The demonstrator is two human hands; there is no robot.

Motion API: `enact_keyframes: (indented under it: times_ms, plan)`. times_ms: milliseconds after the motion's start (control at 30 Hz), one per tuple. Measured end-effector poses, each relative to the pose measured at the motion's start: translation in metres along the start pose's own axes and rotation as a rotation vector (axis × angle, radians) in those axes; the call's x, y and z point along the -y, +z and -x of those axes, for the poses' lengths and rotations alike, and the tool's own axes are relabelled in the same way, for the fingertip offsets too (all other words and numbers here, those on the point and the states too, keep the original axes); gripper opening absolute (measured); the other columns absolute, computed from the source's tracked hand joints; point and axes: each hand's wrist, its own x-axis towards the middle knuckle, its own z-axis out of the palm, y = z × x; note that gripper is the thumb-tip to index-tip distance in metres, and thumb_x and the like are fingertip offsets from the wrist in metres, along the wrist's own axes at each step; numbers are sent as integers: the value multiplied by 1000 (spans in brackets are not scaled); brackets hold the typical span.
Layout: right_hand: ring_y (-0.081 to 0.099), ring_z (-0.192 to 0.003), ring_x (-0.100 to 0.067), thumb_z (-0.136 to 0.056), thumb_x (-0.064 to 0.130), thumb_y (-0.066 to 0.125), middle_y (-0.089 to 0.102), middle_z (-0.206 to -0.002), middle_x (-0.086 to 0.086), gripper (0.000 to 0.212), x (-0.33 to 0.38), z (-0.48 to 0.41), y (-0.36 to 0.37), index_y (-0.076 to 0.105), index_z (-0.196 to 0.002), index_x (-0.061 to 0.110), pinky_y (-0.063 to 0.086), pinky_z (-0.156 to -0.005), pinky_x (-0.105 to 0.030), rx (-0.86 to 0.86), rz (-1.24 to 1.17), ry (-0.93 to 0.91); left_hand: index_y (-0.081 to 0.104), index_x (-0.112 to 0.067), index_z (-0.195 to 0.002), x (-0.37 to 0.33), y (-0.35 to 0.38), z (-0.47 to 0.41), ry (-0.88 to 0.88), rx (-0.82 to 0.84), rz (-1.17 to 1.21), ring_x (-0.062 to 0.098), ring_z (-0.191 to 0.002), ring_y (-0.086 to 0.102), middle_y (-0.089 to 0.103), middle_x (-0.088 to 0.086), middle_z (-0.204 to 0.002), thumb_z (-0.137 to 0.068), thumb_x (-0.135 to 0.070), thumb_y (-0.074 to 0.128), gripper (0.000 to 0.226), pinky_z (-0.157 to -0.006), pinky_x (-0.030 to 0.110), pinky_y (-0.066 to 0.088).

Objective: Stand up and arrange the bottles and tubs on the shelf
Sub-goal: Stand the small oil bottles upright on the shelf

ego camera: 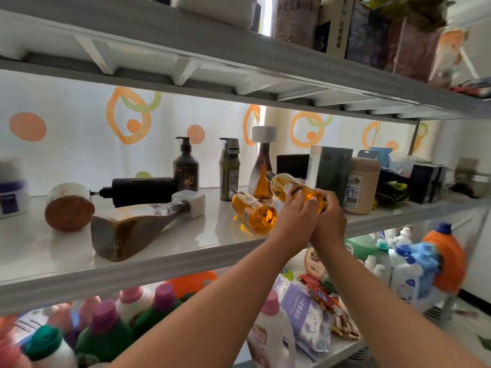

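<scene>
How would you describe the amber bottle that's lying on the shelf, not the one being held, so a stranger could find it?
Look at the middle white shelf, near its front edge just left of the hands. The amber bottle lies on its side, base toward the camera, untouched. Its twin is lifted off the shelf in the hands.

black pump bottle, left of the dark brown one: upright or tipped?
Tipped. The black pump bottle lies on its side on the shelf, pump end pointing left.
</scene>
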Motion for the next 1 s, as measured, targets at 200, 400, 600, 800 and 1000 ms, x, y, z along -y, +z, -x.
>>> enact_keyframes:
  times_ms: [200, 400, 600, 800, 1000]
  plan:
    - [56, -109, -27, -91, 22, 56, 60, -121, -15, 35, -26, -10, 20, 51, -124, 12, 39, -79, -26, 49, 73, 35, 14, -19, -150, 18, 12, -14, -117, 22, 3, 23, -148, 4, 4, 2, -161, -98, -37, 27, 57, -119, 41, 13]
    - [52, -118, -27, -93, 23, 53, 55, -130, -13, 40, -38, -17, 25, 48, -131, 12, 41, -87, -28, 124, 200, -3, 14, -18, -149, 33, 21, -25, -145, 21, -166, 26, -147, 13, 11, 6, -159, -99, -39, 21, 55, -118, 46, 22]
    - [57, -112, -28, -94, 28, 50, 59, -124, -14, 38, -41, -25, 32, 47, -128, 12, 44, -87, -31, 185, 230, 10, 5, -16, -151, 43, 21, -32, -144, 13, -185, 22, -148, 4, 2, 2, -161, -100, -38, 20, 57, -118, 37, 14]
    - [55, -112, -29, -94, 32, 50, 53, -127, -18, 45, -44, -27, 34, 39, -133, 13, 41, -81, -28, 224, 325, 13, 3, -18, -151, 50, 24, -32, -123, 8, -196, 21, -148, 1, 0, 0, -161, -100, -40, 20, 58, -118, 37, 12]
    - [52, -117, -30, -94, 33, 50, 47, -133, -18, 51, -38, -22, 34, 32, -139, 19, 45, -88, -33, 254, 352, 9, 4, -18, -151, 49, 16, -26, -124, 40, -159, 20, -148, -1, -1, 0, -161, -100, -38, 19, 57, -120, 38, 10]
